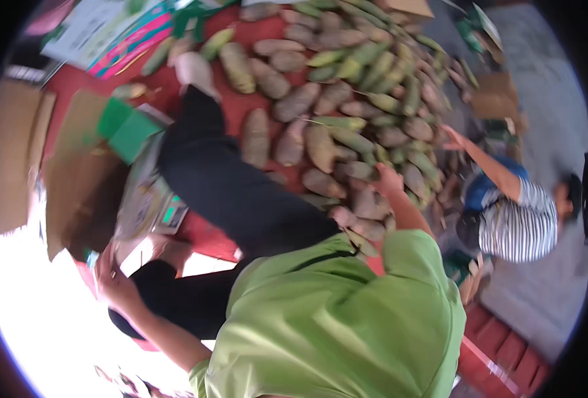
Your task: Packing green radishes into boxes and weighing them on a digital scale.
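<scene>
While blur and the fisheye rim hide much, a big heap of brown and green tubers point(347, 99) covers the red mat point(75, 79). Right hand point(388, 179) rests on the heap (grip unreadable). Left hand point(111, 275) touches the open brown cardboard box point(81, 192), fingers spread; its contents are hidden. A green packet point(128, 126) lies beside it.

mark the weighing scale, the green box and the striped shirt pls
weighing scale point(169, 213): head view, on its lit display panel.
green box point(129, 128): head view, middle of its green top face.
striped shirt point(521, 229): head view, on the back of the shirt.
</scene>
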Motion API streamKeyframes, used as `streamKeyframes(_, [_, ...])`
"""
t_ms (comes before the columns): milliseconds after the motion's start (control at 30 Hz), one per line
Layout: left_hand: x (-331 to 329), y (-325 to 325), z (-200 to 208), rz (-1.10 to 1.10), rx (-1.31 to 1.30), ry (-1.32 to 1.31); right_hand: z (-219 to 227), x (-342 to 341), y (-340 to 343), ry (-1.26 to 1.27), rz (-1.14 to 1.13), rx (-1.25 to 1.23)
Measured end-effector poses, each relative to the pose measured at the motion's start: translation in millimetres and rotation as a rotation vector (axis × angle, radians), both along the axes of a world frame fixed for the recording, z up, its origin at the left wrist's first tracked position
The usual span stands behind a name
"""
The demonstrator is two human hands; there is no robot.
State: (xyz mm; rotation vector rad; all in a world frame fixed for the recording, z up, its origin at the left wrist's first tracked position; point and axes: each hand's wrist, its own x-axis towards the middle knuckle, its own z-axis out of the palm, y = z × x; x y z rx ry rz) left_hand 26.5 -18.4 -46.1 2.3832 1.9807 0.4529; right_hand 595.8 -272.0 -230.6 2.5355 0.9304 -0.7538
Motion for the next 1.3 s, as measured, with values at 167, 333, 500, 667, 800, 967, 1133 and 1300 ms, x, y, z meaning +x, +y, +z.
streamKeyframes(167, [10, 0, 1, 0.074, -0.030, -0.018, 12, -1, 55, -0.046, 0.154, 0.428])
streamKeyframes(333, [15, -4, 9, 0.099, 0.011, 0.088, 92, -46, 180, -0.033, 0.444, 0.771])
streamKeyframes(500, [14, -4, 9, 0.084, 0.027, 0.077, 194, -127, 283, 0.066, 0.714, 1.093])
streamKeyframes(667, [11, -5, 8, 0.088, 0.020, 0.063, 258, -227, 347, 0.096, 1.115, 1.242])
streamKeyframes(800, [12, -3, 9, 0.080, 0.012, 0.056, 257, -317, 374, 0.107, 1.340, 1.141])
streamKeyframes(967, [12, 2, 1, 0.036, -0.007, 0.038, 209, -415, 391, 0.153, 1.442, 0.990])
streamKeyframes(1133, [5, -4, 2, 0.078, -0.033, 0.028, 210, -444, 379, 0.372, 1.240, 1.275])
streamKeyframes(1300, [9, 0, 4, 0.090, -0.058, 0.018, 218, -325, 357, 0.360, 1.026, 1.463])
